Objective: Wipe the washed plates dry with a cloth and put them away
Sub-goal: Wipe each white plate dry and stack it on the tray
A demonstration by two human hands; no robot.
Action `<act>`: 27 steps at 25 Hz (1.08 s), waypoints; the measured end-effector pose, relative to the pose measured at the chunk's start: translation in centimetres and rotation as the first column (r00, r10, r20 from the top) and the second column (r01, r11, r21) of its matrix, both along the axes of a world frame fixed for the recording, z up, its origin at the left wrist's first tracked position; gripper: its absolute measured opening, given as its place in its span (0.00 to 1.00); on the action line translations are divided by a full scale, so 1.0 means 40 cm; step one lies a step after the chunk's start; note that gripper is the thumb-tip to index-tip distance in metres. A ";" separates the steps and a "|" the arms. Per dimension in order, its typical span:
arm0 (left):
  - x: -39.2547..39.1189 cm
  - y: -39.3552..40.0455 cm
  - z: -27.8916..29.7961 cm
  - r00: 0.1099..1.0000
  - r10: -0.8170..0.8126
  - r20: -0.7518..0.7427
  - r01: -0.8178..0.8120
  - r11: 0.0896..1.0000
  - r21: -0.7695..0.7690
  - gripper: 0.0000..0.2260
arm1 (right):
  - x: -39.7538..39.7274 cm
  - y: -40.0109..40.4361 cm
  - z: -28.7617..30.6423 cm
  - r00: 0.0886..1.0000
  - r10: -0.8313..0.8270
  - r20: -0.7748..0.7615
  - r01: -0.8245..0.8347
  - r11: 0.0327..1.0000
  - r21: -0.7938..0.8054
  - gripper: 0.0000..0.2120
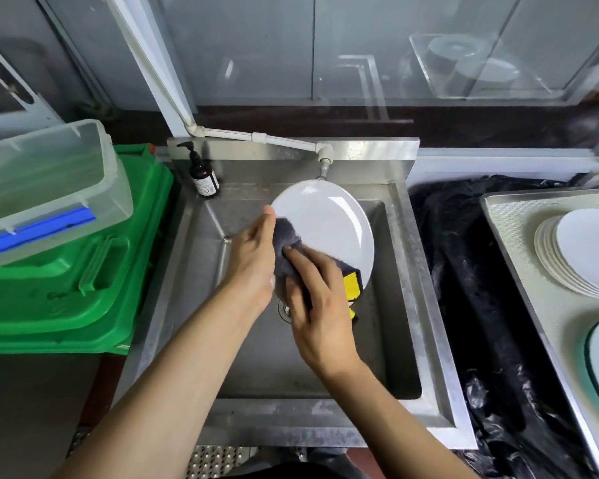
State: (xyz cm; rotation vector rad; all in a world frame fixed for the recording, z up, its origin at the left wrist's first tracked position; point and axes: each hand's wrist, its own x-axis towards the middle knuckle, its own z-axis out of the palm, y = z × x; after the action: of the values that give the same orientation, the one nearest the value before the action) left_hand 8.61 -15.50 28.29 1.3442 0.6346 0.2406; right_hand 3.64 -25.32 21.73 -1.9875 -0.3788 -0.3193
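Hanging tilted over the steel sink (400,271), under the tap (323,164), the white plate (325,223) has open basin all around it. The left hand (253,261) grips its left rim; the right hand (317,305) presses a grey-and-yellow cloth (287,240) flat against its face. The pump bottle (203,176) label is unreadable.

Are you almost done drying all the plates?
Can't tell. A stack of white plates sits on the metal tray, dried or waiting, unclear. Now the left hand holds one white round plate over the steel sink while the right hand rubs it with the grey cloth. Putting it away remains.
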 end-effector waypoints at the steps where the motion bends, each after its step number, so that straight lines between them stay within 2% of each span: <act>1: 0.003 0.007 -0.002 1.000 0.014 -0.006 -0.014 1.000 0.006 0.16 | -0.028 -0.004 -0.016 1.000 0.021 -0.006 -0.021 1.000 -0.010 0.18; 3: 0.003 0.016 -0.015 1.000 0.011 -0.023 -0.010 1.000 0.028 0.16 | -0.032 -0.002 -0.023 0.999 0.013 -0.031 -0.013 1.000 -0.002 0.18; 6: -0.011 0.016 -0.045 0.997 -0.019 -0.077 0.023 0.999 0.047 0.13 | 0.072 0.010 0.022 0.994 -0.087 -0.059 0.089 0.995 0.033 0.17; 9: -0.009 0.020 -0.045 0.995 -0.018 -0.095 0.022 0.999 0.047 0.13 | 0.129 0.007 0.047 0.986 -0.161 -0.035 0.162 0.986 0.036 0.17; 14: -0.005 0.027 -0.038 0.999 -0.006 -0.039 0.009 0.997 0.073 0.17 | -0.022 0.024 -0.011 1.000 -0.018 -0.013 0.018 1.000 -0.015 0.18; 17: -0.023 0.022 -0.038 0.998 -0.055 -0.019 0.056 0.998 0.042 0.21 | 0.034 0.022 0.005 0.999 -0.035 0.014 0.036 0.999 -0.026 0.18; 21: -0.018 0.020 -0.020 0.997 -0.048 -0.060 0.053 0.994 0.093 0.13 | 0.130 0.015 0.051 0.986 -0.149 0.073 0.152 0.988 -0.026 0.17; 27: -0.021 0.033 -0.002 0.996 -0.017 -0.091 0.023 0.998 0.058 0.12 | 0.204 -0.063 0.055 0.951 -0.251 0.183 0.274 0.955 -0.117 0.16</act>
State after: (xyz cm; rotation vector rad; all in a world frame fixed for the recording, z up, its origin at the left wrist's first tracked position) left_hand 7.77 -14.20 28.20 1.4240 0.6943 0.1841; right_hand 11.80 -27.85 23.94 -2.1610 -0.2453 -0.6468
